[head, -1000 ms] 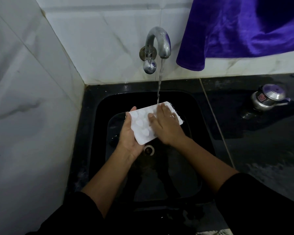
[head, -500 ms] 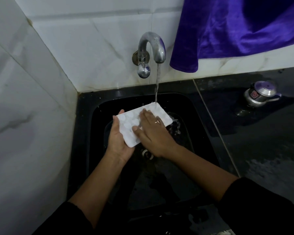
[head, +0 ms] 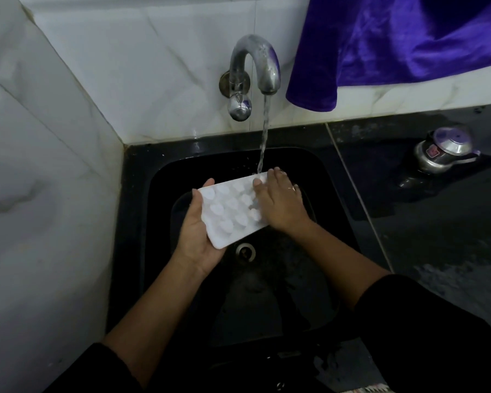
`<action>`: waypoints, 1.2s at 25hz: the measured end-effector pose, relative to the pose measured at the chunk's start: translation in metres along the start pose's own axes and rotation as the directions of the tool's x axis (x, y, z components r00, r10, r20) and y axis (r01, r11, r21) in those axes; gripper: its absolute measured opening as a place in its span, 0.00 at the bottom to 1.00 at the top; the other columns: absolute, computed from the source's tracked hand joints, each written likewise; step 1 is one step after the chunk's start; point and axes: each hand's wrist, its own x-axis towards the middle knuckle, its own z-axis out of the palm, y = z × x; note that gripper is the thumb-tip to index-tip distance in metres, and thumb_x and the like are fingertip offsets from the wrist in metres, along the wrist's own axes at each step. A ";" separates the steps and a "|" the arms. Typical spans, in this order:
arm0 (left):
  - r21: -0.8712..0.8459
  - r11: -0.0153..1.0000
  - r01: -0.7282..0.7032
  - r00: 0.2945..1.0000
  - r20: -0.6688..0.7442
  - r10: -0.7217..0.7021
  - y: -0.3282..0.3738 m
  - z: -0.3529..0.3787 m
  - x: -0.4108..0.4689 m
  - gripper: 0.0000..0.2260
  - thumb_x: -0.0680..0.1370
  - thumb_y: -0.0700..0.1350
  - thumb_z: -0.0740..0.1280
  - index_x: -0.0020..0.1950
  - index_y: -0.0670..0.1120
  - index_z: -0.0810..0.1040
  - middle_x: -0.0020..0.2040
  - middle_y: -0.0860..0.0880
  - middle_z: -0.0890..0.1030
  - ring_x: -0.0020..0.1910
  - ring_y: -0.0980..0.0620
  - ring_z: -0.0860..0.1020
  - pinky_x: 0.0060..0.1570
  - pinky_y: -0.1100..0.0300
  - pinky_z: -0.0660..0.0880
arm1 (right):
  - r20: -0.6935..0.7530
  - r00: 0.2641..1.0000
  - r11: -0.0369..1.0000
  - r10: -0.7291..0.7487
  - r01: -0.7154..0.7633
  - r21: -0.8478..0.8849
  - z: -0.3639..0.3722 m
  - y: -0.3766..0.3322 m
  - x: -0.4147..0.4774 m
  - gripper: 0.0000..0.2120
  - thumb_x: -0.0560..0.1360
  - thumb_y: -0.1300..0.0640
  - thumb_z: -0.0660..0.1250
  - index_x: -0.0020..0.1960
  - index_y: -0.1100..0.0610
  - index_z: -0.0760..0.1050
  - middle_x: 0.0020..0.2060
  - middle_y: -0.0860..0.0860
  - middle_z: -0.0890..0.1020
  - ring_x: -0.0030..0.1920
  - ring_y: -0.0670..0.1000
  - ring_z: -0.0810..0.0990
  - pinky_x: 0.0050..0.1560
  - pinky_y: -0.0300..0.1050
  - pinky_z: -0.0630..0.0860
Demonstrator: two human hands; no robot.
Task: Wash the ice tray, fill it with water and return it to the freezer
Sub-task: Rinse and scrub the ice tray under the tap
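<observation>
Single head-worn view, wide-angle. Looks forward and steeply down into black sink (head: 138,222). Close range: both forearms enter from bottom edge, left hand (head: 196,239) and right hand (head: 281,205) meet on ice tray (head: 230,214) near frame centre. Tap (head: 254,66) on back wall sits upper centre, spout toward camera. Side wall (head: 40,194) fills left third, tile lines slanted. Dark counter (head: 437,265) runs off right edge. Purple cloth (head: 408,38) cut by top right corner.

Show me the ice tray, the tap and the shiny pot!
ice tray (head: 230,211), head view, its bumpy white middle.
tap (head: 254,43), head view, top of its curved spout.
shiny pot (head: 452,140), head view, its lid.
</observation>
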 end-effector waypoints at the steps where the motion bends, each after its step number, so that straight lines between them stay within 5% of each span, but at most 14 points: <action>1: 0.015 1.000 0.008 1.000 0.006 -0.008 -0.002 0.004 -0.002 0.26 0.86 0.61 0.52 0.76 0.48 0.74 0.70 0.39 0.79 0.68 0.40 0.79 0.65 0.42 0.78 | 0.008 1.000 0.999 0.027 -0.027 0.019 -0.002 -0.001 0.000 0.36 0.85 0.38 0.45 0.84 0.60 0.49 0.84 0.57 0.50 0.84 0.54 0.46 0.82 0.56 0.42; 4: -0.008 1.000 -0.023 0.999 0.041 0.024 0.003 0.007 -0.005 0.28 0.86 0.60 0.50 0.56 0.51 0.89 0.59 0.42 0.86 0.56 0.44 0.86 0.57 0.46 0.81 | 0.070 0.974 0.976 -0.214 0.216 -0.024 0.011 -0.012 -0.021 0.36 0.86 0.38 0.46 0.84 0.60 0.48 0.84 0.57 0.49 0.84 0.53 0.45 0.82 0.56 0.42; 6: -0.019 0.999 -0.042 0.998 0.045 0.043 0.008 0.002 -0.002 0.26 0.86 0.61 0.51 0.65 0.52 0.85 0.65 0.41 0.83 0.62 0.43 0.83 0.61 0.43 0.79 | 0.056 0.968 0.968 -0.243 0.246 -0.041 0.009 -0.007 -0.019 0.35 0.86 0.39 0.45 0.84 0.59 0.48 0.84 0.55 0.49 0.84 0.52 0.45 0.82 0.56 0.41; 8: -0.035 0.999 -0.032 0.999 0.042 0.033 0.006 -0.007 0.002 0.24 0.86 0.61 0.54 0.79 0.52 0.71 0.74 0.39 0.76 0.72 0.38 0.76 0.68 0.38 0.74 | 0.023 0.997 0.996 -0.074 0.075 -0.041 -0.002 -0.001 -0.001 0.35 0.86 0.37 0.45 0.84 0.59 0.48 0.84 0.56 0.49 0.84 0.53 0.45 0.81 0.57 0.41; 10: -0.056 0.998 -0.025 0.999 0.040 0.027 0.003 -0.009 0.002 0.25 0.86 0.61 0.55 0.81 0.53 0.65 0.75 0.39 0.74 0.73 0.37 0.75 0.68 0.37 0.74 | 0.021 0.999 0.999 -0.032 0.033 -0.038 -0.004 -0.004 0.000 0.36 0.85 0.37 0.45 0.84 0.60 0.48 0.84 0.57 0.49 0.84 0.54 0.45 0.81 0.57 0.41; 14: -0.096 0.994 -0.051 0.997 0.044 0.055 0.011 -0.003 0.002 0.24 0.85 0.61 0.55 0.79 0.54 0.68 0.71 0.40 0.78 0.67 0.39 0.80 0.59 0.39 0.80 | 0.056 0.966 0.962 -0.254 0.258 -0.089 0.014 -0.011 -0.024 0.36 0.85 0.37 0.45 0.84 0.59 0.46 0.84 0.55 0.47 0.84 0.52 0.43 0.82 0.56 0.40; 18: -0.036 0.998 -0.059 0.998 0.009 0.060 0.003 0.004 -0.005 0.24 0.86 0.60 0.52 0.64 0.52 0.84 0.66 0.40 0.82 0.62 0.41 0.83 0.60 0.41 0.80 | -0.015 0.998 0.998 0.057 -0.057 -0.018 -0.003 -0.001 0.001 0.37 0.85 0.36 0.44 0.84 0.59 0.45 0.84 0.56 0.48 0.84 0.54 0.44 0.81 0.58 0.41; 23: -0.072 0.990 -0.123 0.991 -0.064 0.119 0.009 0.000 0.004 0.21 0.86 0.60 0.53 0.73 0.53 0.75 0.65 0.41 0.83 0.57 0.42 0.86 0.51 0.43 0.84 | 0.099 0.960 0.956 -0.262 0.272 -0.111 0.024 -0.014 -0.053 0.36 0.85 0.38 0.44 0.84 0.60 0.45 0.84 0.56 0.47 0.84 0.52 0.43 0.82 0.56 0.40; 27: -0.006 0.999 -0.050 0.998 -0.029 0.050 -0.004 0.012 -0.007 0.27 0.86 0.59 0.51 0.55 0.51 0.89 0.60 0.40 0.85 0.55 0.42 0.86 0.51 0.45 0.84 | 0.016 0.998 0.997 0.058 -0.057 -0.048 0.004 0.008 -0.015 0.37 0.85 0.37 0.46 0.84 0.61 0.47 0.84 0.57 0.49 0.83 0.55 0.45 0.81 0.59 0.41; 30: -0.072 0.992 -0.107 0.991 -0.085 0.101 0.002 0.011 0.001 0.21 0.87 0.59 0.52 0.67 0.52 0.79 0.64 0.41 0.84 0.56 0.42 0.86 0.49 0.44 0.85 | 0.081 0.981 0.978 -0.178 0.185 -0.094 0.014 -0.006 -0.036 0.37 0.85 0.37 0.46 0.84 0.61 0.46 0.84 0.56 0.48 0.84 0.53 0.44 0.82 0.57 0.40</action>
